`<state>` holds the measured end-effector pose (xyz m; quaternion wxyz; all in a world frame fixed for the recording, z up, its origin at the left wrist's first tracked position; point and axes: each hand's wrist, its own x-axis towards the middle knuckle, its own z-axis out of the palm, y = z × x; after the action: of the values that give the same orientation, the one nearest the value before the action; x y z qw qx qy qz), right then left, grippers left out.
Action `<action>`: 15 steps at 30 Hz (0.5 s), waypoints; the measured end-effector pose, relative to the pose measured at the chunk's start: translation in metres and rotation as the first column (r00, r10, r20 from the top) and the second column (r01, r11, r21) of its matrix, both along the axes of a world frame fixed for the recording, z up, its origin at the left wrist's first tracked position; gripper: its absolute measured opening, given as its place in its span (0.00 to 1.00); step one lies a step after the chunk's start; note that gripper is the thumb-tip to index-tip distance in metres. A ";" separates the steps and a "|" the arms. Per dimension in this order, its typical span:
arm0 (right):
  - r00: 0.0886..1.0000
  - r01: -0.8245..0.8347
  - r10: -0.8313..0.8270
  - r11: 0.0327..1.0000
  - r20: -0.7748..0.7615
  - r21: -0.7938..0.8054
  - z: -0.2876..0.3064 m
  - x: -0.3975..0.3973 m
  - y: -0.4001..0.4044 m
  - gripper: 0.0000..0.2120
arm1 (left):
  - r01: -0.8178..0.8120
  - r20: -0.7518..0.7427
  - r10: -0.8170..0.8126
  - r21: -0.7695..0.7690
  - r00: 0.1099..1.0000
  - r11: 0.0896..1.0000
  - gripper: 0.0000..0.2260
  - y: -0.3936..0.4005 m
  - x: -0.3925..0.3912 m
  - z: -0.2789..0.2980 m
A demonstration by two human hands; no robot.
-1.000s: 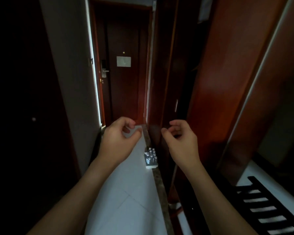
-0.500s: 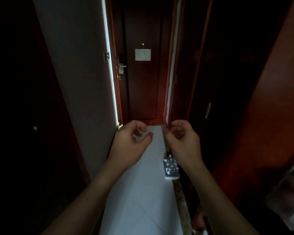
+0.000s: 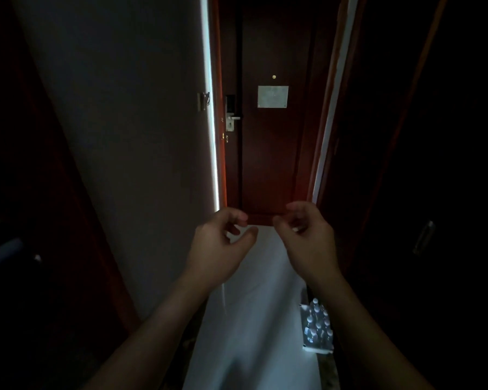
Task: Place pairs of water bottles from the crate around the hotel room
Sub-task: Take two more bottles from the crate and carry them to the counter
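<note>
Crate (image 3: 317,330) sits low, under right hand (image 3: 310,237)'s forearm, untouched.

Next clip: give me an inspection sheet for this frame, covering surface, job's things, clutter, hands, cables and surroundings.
Surface: pale tiled floor of a narrow, dim entry corridor.
Job's things: crate of water bottles on the floor by the right edge, partly hidden behind the right forearm; bottles upright, exact count cannot be told.
Clutter: nothing seen.
Hands: left hand and right hand raised in front, fingers loosely curled, holding nothing.
Cables: nothing seen.
Surroundings: dark wooden door ahead with a handle lock and a pale notice; light wall on the left; dark wood panels on the right.
</note>
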<state>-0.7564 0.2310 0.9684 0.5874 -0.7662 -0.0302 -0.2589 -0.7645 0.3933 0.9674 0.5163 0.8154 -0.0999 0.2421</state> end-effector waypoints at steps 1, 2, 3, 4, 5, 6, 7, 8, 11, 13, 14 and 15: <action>1.000 0.010 -0.010 1.000 -0.001 0.000 -0.004 0.023 0.001 0.11 | 0.008 0.005 -0.008 0.003 1.000 1.000 0.06 0.002 0.023 -0.004; 1.000 0.021 -0.021 1.000 -0.005 -0.005 -0.006 0.045 0.003 0.12 | 0.015 0.011 -0.015 0.002 1.000 1.000 0.06 0.004 0.048 -0.007; 1.000 0.028 -0.028 1.000 -0.008 -0.014 -0.006 0.068 0.003 0.12 | 0.023 0.015 -0.023 -0.009 1.000 1.000 0.06 0.005 0.073 -0.009; 0.999 0.034 -0.034 0.999 -0.013 -0.026 -0.004 0.091 0.003 0.13 | 0.035 0.017 -0.034 -0.020 0.999 0.999 0.05 0.005 0.099 -0.010; 0.999 0.043 -0.043 0.999 -0.019 -0.032 -0.002 0.114 0.002 0.13 | 0.050 0.014 -0.050 -0.026 0.999 0.998 0.06 0.005 0.126 -0.011; 0.998 0.059 -0.060 0.998 -0.025 -0.030 0.001 0.136 0.001 0.12 | 0.074 0.009 -0.074 -0.030 0.997 0.997 0.07 0.004 0.153 -0.011; 0.996 0.084 -0.085 0.996 -0.027 -0.027 0.004 0.160 -0.001 0.12 | 0.108 0.010 -0.108 -0.032 0.994 0.994 0.07 0.001 0.182 -0.012; 0.993 0.111 -0.112 0.993 -0.029 -0.028 0.008 0.183 -0.005 0.13 | 0.143 0.014 -0.143 -0.031 0.990 0.989 0.07 -0.002 0.209 -0.013; 0.982 0.187 -0.187 0.982 -0.023 -0.011 0.011 0.242 -0.023 0.13 | 0.240 -0.008 -0.240 -0.005 0.971 0.971 0.07 -0.021 0.281 -0.019; 0.972 0.232 -0.232 0.973 -0.035 -0.009 0.009 0.274 -0.038 0.11 | 0.302 -0.029 -0.301 0.037 0.953 0.953 0.07 -0.039 0.325 -0.025; 0.967 0.250 -0.251 0.968 -0.044 -0.013 0.006 0.289 -0.045 0.10 | 0.332 -0.038 -0.330 0.052 0.943 0.942 0.07 -0.048 0.344 -0.027; 0.961 0.272 -0.273 0.962 -0.047 -0.022 0.003 0.305 -0.052 0.09 | 0.360 -0.040 -0.358 0.062 0.933 0.931 0.07 -0.057 0.364 -0.028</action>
<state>-0.4518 0.1785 0.9715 0.5410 -0.7736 0.0880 -0.3180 -0.4007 0.3366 0.9391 0.5249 0.8040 -0.2481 0.1287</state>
